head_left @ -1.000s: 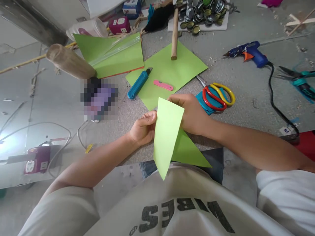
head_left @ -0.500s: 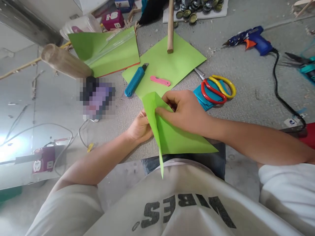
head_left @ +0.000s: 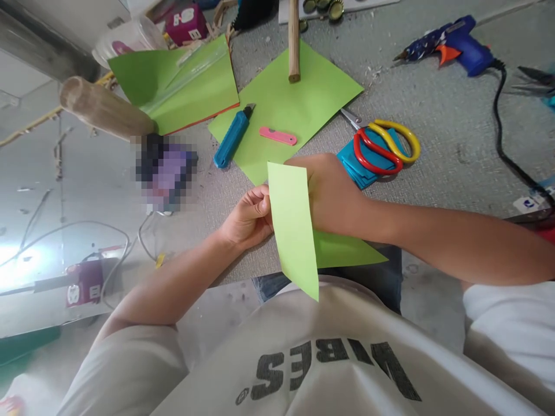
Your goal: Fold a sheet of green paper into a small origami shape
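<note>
With the folded green sheet [head_left: 291,228] at the dial's centre, my left hand [head_left: 248,218] pinches its edge at nine o'clock, but my right hand's fingers, at two, hide behind the flap, their grip untellable, so an uneven pull could crease it askew.

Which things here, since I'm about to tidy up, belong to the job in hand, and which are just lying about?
Likely the job: bent green paper, between left hand and right hand; perhaps the flat green sheet beyond.

Apparently just lying about: blue utility knife, pink folding tool, red-and-yellow-handled scissors, blue glue gun, bottle caps, pliers.
</note>
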Action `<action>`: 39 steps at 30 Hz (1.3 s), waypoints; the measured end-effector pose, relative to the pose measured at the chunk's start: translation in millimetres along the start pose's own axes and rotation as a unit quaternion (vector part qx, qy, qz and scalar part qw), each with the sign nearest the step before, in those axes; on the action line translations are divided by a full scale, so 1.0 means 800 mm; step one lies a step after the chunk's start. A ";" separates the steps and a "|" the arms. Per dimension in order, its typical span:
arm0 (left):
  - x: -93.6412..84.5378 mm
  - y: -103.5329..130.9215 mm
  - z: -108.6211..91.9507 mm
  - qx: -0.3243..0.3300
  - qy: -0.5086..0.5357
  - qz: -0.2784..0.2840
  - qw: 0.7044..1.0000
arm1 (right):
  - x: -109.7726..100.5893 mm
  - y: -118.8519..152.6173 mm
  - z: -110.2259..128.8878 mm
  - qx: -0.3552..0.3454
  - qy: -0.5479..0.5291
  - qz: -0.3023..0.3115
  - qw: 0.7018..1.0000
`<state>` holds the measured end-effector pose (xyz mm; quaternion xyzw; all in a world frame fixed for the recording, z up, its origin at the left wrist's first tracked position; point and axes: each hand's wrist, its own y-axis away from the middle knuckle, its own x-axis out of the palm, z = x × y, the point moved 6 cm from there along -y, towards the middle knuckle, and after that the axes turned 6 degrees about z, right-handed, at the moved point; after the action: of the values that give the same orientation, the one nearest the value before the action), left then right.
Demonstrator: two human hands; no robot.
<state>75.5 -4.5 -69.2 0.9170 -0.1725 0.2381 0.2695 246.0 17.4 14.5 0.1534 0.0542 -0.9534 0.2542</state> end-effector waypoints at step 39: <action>0.029 0.002 -0.036 0.158 -0.122 0.072 0.977 | 0.012 0.010 0.029 -0.020 -0.155 0.065 0.986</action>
<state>84.0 6.3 -34.3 0.9555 -0.2295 0.1671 0.0802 235.9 1.7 33.0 0.0017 0.0229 -0.9458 0.3239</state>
